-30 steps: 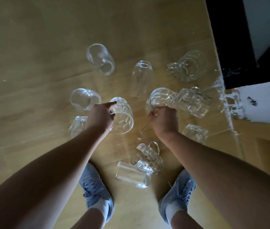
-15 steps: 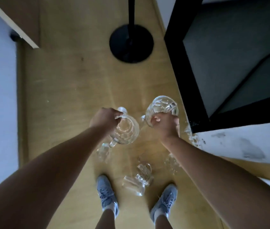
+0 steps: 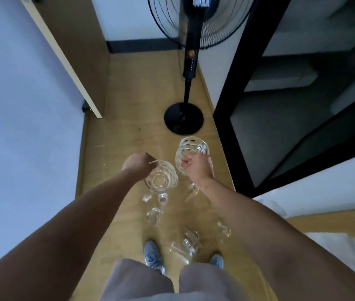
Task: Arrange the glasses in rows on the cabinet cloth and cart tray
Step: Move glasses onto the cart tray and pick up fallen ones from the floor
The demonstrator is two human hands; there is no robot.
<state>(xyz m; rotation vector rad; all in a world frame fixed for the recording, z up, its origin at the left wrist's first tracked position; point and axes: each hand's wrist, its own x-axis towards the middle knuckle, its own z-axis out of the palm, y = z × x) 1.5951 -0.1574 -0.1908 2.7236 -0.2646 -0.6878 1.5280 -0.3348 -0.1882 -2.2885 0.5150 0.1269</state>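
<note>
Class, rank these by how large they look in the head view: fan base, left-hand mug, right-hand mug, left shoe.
1. Fan base, slightly the largest.
2. Left-hand mug and right-hand mug: alike, so unranked; both are held nearer the camera.
3. Left shoe, smallest.

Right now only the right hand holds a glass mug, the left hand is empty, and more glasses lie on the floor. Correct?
No. The head view shows the left hand gripping a glass mug too. The right hand holds its own mug, and more glasses lie on the floor.
</note>
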